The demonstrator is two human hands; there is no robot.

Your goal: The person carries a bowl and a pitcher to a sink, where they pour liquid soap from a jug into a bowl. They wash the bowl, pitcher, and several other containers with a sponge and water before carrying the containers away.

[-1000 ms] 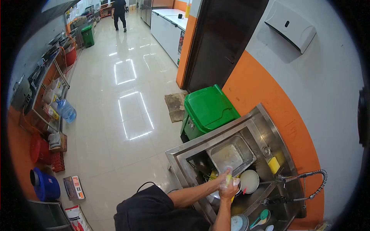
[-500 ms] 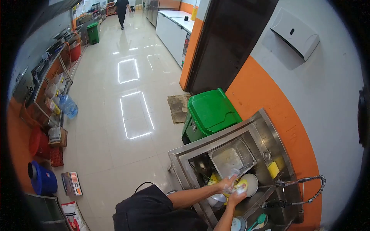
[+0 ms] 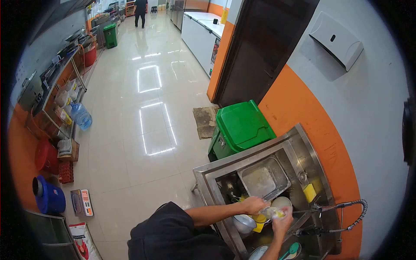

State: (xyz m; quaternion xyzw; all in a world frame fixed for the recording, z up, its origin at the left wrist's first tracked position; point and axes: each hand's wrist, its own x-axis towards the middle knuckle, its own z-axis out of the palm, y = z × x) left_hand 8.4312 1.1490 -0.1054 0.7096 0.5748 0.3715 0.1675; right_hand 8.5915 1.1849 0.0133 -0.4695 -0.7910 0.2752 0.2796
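Nearest, along the bottom edge, the far rim of a pale round tub (image 3: 258, 252) and a green spoon (image 3: 294, 248) show in the near part of the sink (image 3: 242, 159), cut off more by the view than half a second ago. Just beyond, the left hand (image 3: 255, 204) and the right hand (image 3: 283, 219) both grip one foamy item (image 3: 272, 212), whitish with yellow, held up over the sink between them; suds and fingers hide what exactly it is. Half a second earlier the hands were slightly apart, a clear, soapy piece by the left and something yellow in the right; now they meet, further to the right. The metal bowl (image 3: 245, 224) under the left forearm shows more plainly, with a yellow piece (image 3: 259, 227) just to its right, while the white bowl (image 3: 282, 203) behind the hands is now partly covered. Further in, the steel pan (image 3: 263, 177) lies where it was, and to its right a yellow sponge (image 3: 309, 193) rests on the ledge, near the coiled tap hose (image 3: 363, 210). Beyond the sink stands the lidded green bin (image 3: 245, 125). Far down the floor, a person in dark clothes (image 3: 140, 12) is further off than a second ago.
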